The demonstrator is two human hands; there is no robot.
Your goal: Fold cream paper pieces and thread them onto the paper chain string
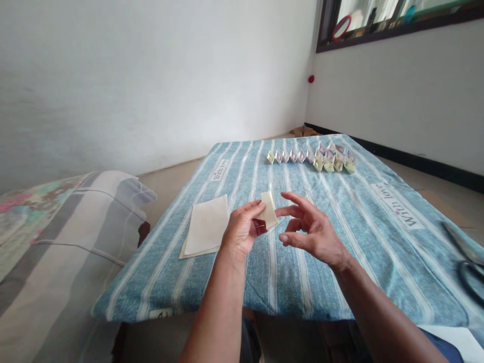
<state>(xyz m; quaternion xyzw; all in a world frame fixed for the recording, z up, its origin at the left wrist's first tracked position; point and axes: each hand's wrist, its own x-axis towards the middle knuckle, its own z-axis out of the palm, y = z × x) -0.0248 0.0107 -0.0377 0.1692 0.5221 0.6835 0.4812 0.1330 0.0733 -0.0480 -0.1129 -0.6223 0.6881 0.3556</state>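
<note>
A small folded piece of cream paper (269, 212) is pinched between the thumb and fingers of my left hand (244, 228), above the cloth-covered table. Just to its right is my right hand (312, 227), with thumb and fingers spread apart and nothing between them. Its fingertips come close to the paper's right edge; whether they touch it I cannot tell. Left of my hands, a stack of pale paper sheets (207, 225) lies flat on the cloth. Farther back stand several folded paper boats (293, 157) in white, lilac and pale yellow, some bunched together at the right.
Blue striped cloth (159, 282) covers the table. Black-handled scissors (467, 262) lie at the right edge. A bed with a grey-striped cover (94, 227) stands at the left. White walls rise behind, with a window ledge (397, 25) holding a red-rimmed mirror (342, 28).
</note>
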